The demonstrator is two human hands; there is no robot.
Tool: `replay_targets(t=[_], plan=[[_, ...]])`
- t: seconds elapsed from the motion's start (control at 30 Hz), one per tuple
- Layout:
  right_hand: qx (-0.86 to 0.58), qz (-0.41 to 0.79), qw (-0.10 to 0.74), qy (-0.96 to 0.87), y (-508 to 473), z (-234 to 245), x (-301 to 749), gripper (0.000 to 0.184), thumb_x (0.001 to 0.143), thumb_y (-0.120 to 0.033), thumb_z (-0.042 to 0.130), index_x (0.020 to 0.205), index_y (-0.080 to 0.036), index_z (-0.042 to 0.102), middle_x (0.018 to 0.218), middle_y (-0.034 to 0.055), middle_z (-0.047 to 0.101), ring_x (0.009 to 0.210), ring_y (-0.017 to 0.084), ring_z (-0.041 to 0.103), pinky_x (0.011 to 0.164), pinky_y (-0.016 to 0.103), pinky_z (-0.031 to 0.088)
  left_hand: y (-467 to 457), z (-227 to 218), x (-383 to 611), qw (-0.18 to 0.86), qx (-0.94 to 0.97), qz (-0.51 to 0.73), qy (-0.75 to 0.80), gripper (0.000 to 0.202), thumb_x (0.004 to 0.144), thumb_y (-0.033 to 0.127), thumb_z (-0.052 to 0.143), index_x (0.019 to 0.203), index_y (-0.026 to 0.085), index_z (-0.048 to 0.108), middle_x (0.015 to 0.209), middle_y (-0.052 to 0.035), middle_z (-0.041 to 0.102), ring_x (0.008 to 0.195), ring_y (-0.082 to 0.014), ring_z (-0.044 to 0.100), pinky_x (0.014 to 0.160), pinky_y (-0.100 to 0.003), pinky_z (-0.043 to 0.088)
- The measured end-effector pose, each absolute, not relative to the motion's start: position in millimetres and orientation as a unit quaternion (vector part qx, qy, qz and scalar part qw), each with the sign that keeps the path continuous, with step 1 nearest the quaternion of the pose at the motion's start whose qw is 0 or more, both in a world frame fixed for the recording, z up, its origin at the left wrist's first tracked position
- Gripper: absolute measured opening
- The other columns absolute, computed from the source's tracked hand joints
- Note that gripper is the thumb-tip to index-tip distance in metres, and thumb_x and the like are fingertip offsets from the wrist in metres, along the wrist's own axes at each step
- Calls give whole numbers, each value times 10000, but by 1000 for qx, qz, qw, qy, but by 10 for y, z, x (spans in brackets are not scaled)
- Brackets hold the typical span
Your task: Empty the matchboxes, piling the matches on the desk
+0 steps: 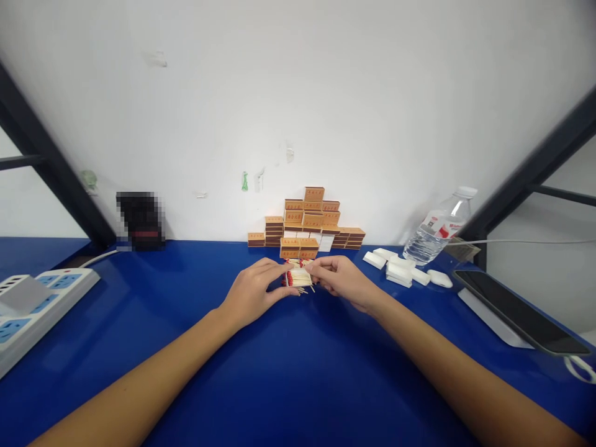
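A small white matchbox tray point(298, 279) full of red-headed matches lies on the blue table, with more loose matches around it. My left hand point(254, 287) holds the tray from the left, thumb at its near side and fingers at its far side. On the right, my right hand point(342, 280) is closed in a pinch at the tray's upper right edge. What sits between those fingertips is too small to tell. Just behind the tray stand two orange matchboxes point(298, 248) side by side, in front of a stepped stack of matchboxes point(313, 218) against the wall.
Several white trays point(399, 273) lie at the right, near a white rounded case point(439, 279) and a tilted plastic water bottle point(440, 226). A phone point(519, 310) rests on a white block at far right. A power strip point(41, 304) lies at far left.
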State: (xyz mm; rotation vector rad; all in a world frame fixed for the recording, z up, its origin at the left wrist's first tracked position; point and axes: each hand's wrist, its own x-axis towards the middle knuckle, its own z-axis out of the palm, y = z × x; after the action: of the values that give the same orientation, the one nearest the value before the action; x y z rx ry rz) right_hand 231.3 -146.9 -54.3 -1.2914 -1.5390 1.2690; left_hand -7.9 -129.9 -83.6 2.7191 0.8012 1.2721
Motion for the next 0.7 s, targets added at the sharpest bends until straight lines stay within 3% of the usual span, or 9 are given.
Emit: replay_targets(t=[0.23, 0.43, 0.6, 0.7], plan=[[-505, 517, 337, -604, -1507, -451, 2410, 526, 802, -683, 742, 800, -158, 705, 544, -43, 472, 486, 75, 345, 438, 222, 180, -1399, -796, -10, 32, 875, 410, 256, 480, 958, 415, 716, 1392, 227, 634, 1140, -76, 766, 1062, -228, 703, 934, -394, 606], [-584, 419, 433, -545, -1300, -470, 2738, 583, 706, -732, 777, 649, -178, 604, 515, -44, 446, 462, 74, 340, 423, 223, 208, -1301, -815, -90, 9, 838, 450, 309, 303, 986, 332, 697, 1266, 216, 684, 1118, -62, 769, 1038, -220, 704, 951, -412, 597], [-628, 355, 443, -532, -1183, -600, 2867, 572, 717, -740, 754, 719, -174, 669, 510, -12, 528, 421, 98, 386, 388, 246, 266, -1246, -849, -127, 11, 822, 460, 337, 216, 990, 298, 681, 1189, 216, 706, 1084, -55, 769, 1002, -218, 703, 915, -414, 595], [-618, 337, 445, -553, -1140, -679, 2814, 556, 729, -719, 756, 762, -168, 691, 604, 34, 635, 426, 113, 449, 389, 258, 320, -1251, -862, -117, 13, 819, 463, 338, 205, 989, 284, 679, 1179, 214, 708, 1089, -55, 765, 1004, -215, 696, 919, -413, 590]])
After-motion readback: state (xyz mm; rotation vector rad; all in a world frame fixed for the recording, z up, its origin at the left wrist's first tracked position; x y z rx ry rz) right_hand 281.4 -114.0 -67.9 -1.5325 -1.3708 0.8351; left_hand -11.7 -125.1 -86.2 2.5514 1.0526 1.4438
